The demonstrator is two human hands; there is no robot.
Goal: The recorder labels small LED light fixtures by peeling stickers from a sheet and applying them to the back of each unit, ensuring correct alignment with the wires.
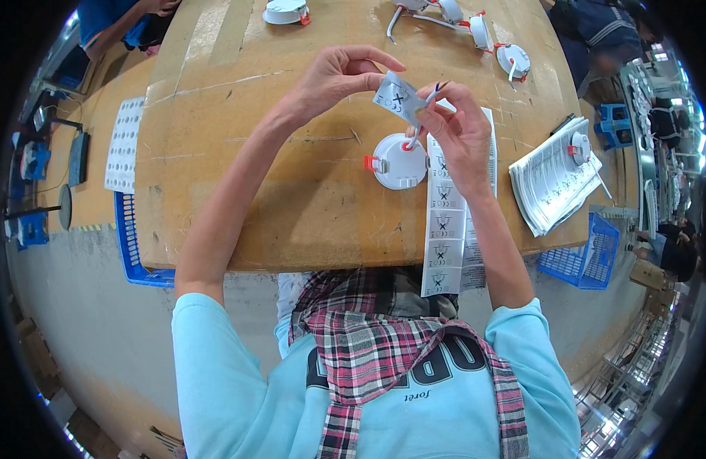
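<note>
Grey label sticker (397, 98): pinched at both ends, left hand (334, 76) fingers closed on its 10 o'clock end, right hand (456, 126) on the 4 o'clock end. Long axis runs 10-to-4. White round lamp (400, 161) lies at 6 o'clock, just below on the table (292, 214).

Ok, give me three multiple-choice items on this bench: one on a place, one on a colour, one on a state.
1. Where does the round white lamp lie?
A. on the brown table, below the hands
B. in the blue basket
C. on the booklet stack

2. What colour is the clip on the lamp's left side?
A. green
B. orange-red
C. black

3. What do the left hand and right hand do with the grey label?
A. leave it flat on the table
B. pinch it between them, in the air
C. press it onto the label strip

Key: 1 A, it rests on bare tabletop; 2 B, the clip shows orange-red; 3 B, fingers of both hands meet at it.
</note>
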